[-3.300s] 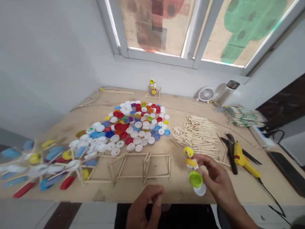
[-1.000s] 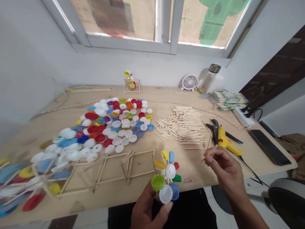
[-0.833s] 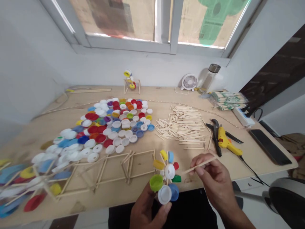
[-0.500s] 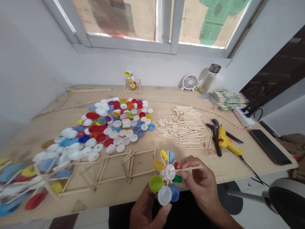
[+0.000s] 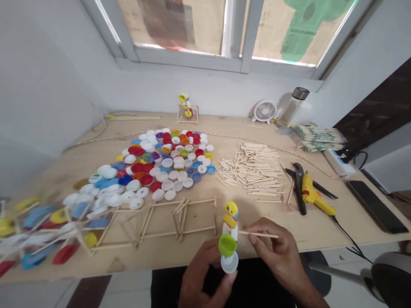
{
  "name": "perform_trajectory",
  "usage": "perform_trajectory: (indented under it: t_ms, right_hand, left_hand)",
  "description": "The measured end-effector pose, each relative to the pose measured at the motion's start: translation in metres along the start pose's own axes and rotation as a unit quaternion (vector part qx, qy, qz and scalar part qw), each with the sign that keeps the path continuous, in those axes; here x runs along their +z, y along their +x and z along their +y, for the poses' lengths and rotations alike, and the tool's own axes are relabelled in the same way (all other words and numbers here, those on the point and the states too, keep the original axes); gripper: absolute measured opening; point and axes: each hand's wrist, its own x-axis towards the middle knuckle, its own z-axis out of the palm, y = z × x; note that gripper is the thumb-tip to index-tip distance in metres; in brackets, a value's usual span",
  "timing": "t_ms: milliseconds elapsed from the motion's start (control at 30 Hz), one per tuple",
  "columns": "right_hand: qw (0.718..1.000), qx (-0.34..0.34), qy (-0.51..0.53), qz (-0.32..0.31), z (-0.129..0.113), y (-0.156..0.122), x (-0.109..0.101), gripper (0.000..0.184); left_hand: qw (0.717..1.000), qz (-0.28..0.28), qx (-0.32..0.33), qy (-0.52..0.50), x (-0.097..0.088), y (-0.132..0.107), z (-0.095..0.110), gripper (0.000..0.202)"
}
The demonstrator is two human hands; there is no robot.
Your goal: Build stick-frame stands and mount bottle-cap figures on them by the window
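Note:
My left hand (image 5: 202, 278) grips a small wheel of coloured bottle caps (image 5: 229, 237) from below, now turned edge-on, with a green cap facing me and a white one under it. My right hand (image 5: 278, 252) pinches a thin wooden stick (image 5: 258, 234) and holds its tip against the centre of the wheel. Both hands hover over the near edge of the wooden table (image 5: 282, 233).
A spread of loose bottle caps (image 5: 163, 164) lies mid-table, a pile of sticks (image 5: 253, 171) to its right, then pliers (image 5: 298, 184) and a yellow glue gun (image 5: 316, 201). Stick frames (image 5: 167, 218) lie in front. More cap wheels (image 5: 48, 231) sit far left. A phone (image 5: 375, 206), fan (image 5: 265, 111) and bottle (image 5: 293, 102) stand right.
My right hand picked a stick from near the glue gun and brought it left to the wheel's centre. My left hand took over the wheel and has turned it edge-on.

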Motion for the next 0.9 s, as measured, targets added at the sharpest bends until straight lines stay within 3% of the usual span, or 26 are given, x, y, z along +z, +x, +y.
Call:
perform_trajectory:
  t_ms: [200,333,467,567,733,900]
  right_hand:
    - [0.990,0.088,0.097,0.056,0.008,-0.005,0.010,0.009]
    - [0.968,0.142,0.194,0.068,0.014,-0.011,0.023,0.014]
    - [0.947,0.175,0.254,0.090,0.014,-0.014,0.032,0.020]
    - [0.935,0.197,0.279,0.093,0.009,-0.013,0.034,0.024]
    - [0.923,0.215,0.313,0.064,0.002,-0.013,0.037,0.023]
    - [0.916,0.221,0.333,0.043,0.003,-0.018,0.040,0.019]
  left_hand:
    - [0.999,-0.014,0.045,0.011,0.001,0.002,0.002,0.040]
    - [0.995,-0.021,0.094,0.029,0.002,0.002,0.001,0.044]
    - [0.995,-0.029,0.094,0.006,-0.002,0.001,0.000,0.044]
    - [0.998,-0.007,0.040,-0.053,-0.006,-0.001,0.001,0.036]
    - [0.980,0.133,-0.140,-0.054,-0.004,0.002,0.011,0.013]
    - [0.968,0.135,-0.189,-0.094,-0.005,0.010,0.021,0.014]
